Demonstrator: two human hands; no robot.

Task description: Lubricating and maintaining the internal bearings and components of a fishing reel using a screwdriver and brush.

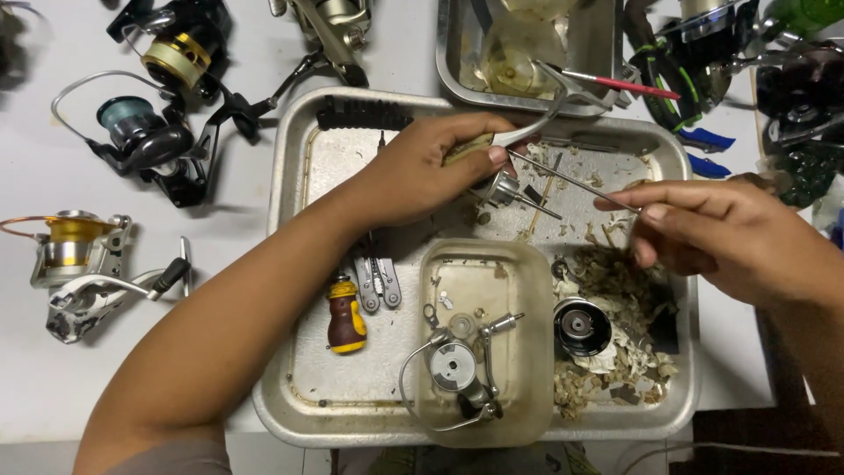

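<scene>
Between both hands (422, 171) (730, 233), over the tray (290, 290), spans a thin metal rod (576, 182).

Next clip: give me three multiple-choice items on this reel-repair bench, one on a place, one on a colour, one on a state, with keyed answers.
1. Where does the stubby screwdriver lie?
A. in the large metal tray
B. on the white table
C. in the right hand

2. What colour is the spool of the reel at far left?
A. green
B. gold
C. red

3. What is the left hand doing?
A. resting flat
B. gripping tweezers
C. holding nothing

Answers: 1 A, it rests on the tray floor beside a folding multitool. 2 B, the spool shows gold. 3 B, its fingers close on the tweezers.
</scene>
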